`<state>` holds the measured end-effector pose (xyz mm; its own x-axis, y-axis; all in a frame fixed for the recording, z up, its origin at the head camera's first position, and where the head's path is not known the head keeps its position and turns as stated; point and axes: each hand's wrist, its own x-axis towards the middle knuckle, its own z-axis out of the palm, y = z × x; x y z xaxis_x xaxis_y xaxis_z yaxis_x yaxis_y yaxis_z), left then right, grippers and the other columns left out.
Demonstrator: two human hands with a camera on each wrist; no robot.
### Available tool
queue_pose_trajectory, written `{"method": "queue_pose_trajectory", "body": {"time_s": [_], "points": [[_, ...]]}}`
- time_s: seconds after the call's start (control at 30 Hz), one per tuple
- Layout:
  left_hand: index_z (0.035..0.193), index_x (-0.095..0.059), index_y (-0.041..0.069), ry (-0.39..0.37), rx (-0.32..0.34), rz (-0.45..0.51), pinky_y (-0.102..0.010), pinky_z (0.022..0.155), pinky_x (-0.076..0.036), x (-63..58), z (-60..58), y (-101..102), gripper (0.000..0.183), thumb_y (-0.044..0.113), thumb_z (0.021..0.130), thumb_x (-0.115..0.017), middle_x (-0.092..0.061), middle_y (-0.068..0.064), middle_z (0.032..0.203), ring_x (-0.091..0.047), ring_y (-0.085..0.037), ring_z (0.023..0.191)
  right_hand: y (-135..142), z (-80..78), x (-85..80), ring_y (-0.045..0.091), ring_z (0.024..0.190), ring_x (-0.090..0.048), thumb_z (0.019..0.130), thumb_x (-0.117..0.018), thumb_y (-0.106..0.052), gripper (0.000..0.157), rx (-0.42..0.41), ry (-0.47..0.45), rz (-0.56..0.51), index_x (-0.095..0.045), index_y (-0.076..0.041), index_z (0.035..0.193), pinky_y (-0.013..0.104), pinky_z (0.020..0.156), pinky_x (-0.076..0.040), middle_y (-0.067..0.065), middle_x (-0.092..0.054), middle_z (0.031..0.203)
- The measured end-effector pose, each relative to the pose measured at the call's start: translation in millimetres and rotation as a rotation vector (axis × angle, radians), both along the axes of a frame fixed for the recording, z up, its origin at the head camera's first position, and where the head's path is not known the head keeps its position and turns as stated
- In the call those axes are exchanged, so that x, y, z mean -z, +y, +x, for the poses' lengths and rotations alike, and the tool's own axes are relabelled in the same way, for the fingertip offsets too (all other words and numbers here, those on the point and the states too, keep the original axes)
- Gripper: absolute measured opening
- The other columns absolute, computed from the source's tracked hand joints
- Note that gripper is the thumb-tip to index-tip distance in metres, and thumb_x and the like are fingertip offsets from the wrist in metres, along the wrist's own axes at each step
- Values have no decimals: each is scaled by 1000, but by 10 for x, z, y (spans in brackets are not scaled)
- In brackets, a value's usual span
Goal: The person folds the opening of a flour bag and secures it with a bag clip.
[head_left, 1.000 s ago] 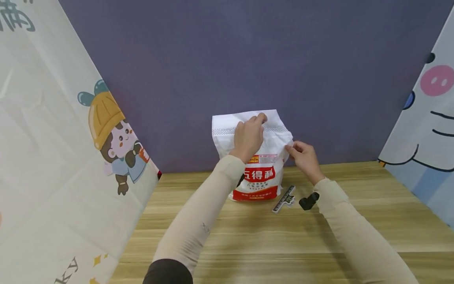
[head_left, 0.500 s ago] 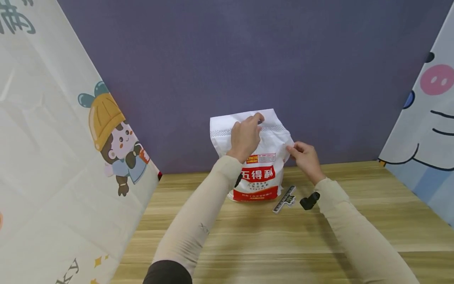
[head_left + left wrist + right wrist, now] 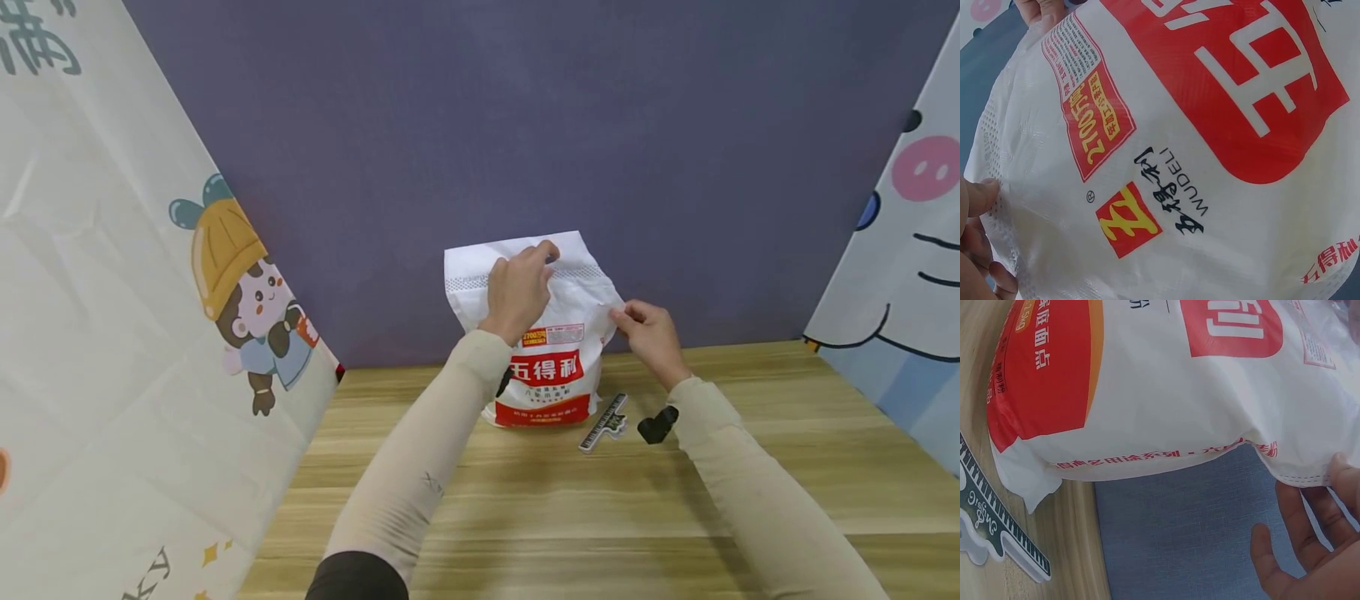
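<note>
A white flour bag [image 3: 551, 367] with red labels stands on the table against the backdrop. My left hand [image 3: 517, 292] is at its dotted top band, fingers bent, gripping the bag near the mouth. In the left wrist view, the thumb and fingertips meet the bag [image 3: 1041, 206] at the left edge. My right hand [image 3: 651, 337] pinches the bag's upper right corner; the right wrist view shows thumb and fingers on its stitched edge. By the bag's lower right lies a clip [image 3: 602, 425] with a piano-key pattern. The bag's back is hidden.
The wood-grain table [image 3: 525, 517] ends at a dark blue-grey backdrop [image 3: 540, 117]. Printed cloths hang at left [image 3: 112, 333] and right [image 3: 907, 317]. A small black camera [image 3: 657, 425] is worn at my right wrist.
The bag's top has shifted slightly left since the first frame, with my left hand on it. My right hand has drawn the corner a little to the right. The clip has stayed put.
</note>
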<state>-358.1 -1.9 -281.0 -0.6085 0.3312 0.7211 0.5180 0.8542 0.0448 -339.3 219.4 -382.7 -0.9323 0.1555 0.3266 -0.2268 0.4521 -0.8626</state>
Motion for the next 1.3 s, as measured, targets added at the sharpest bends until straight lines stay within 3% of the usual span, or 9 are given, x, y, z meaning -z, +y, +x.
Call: {"method": "queue_pose_trajectory", "body": {"time_s": [0.3,0.6,0.93,1.3], "points": [[100,-69,22,45,-1,-6,-34,67,-46,12,-7,-4,7,16,96,-66,-75,5,94,-68,-17,76,-5,-8,8,17,76,-51,103,-60,-37,37,29,21,34,-68,-3,94,28,62,-43,-1,-61,82],[92,-70,20,85,-4,-5,-33,64,-45,5,-18,-12,10,11,93,-67,-75,4,89,-65,-17,70,-23,-34,33,19,76,-53,104,-60,-31,31,80,88,91,-69,-3,92,27,62,-43,15,-67,88],[90,-70,20,117,-11,-8,-32,62,-43,66,-35,-2,12,9,91,-66,-74,5,85,-64,-15,68,-31,-29,83,19,74,-52,103,-61,-31,30,115,112,116,-70,-5,92,26,59,-41,13,-67,84],[92,-71,18,266,18,-18,-31,62,-48,109,-70,0,9,14,96,-64,-72,5,84,-68,-15,73,-47,-16,82,17,75,-54,102,-64,-33,31,116,100,84,-72,-4,94,24,61,-42,16,-69,89]]}}
